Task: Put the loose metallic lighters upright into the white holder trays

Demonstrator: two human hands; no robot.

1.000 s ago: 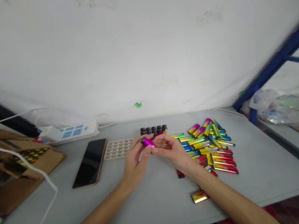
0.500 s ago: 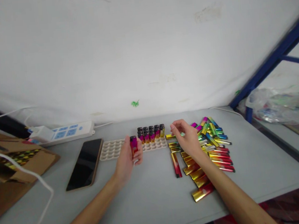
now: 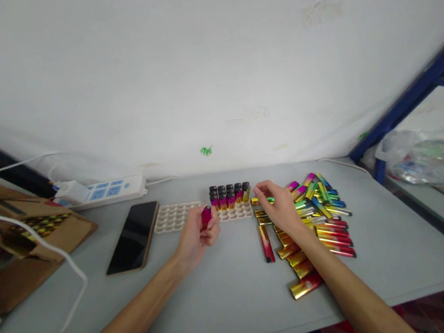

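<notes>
Our left hand (image 3: 194, 235) grips a purple lighter (image 3: 206, 218), top up; our right hand (image 3: 279, 204) hangs loosely open by loose lighters (image 3: 320, 207) (tray (image 3: 235, 213) wells probably steady the standing lighters (image 3: 231, 199)).

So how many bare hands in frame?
2. Left hand: gripping a lighter, partly blocking the view of the tray. Right hand: among or over the loose lighters. Neither is fully hidden; no sign of others.
</notes>
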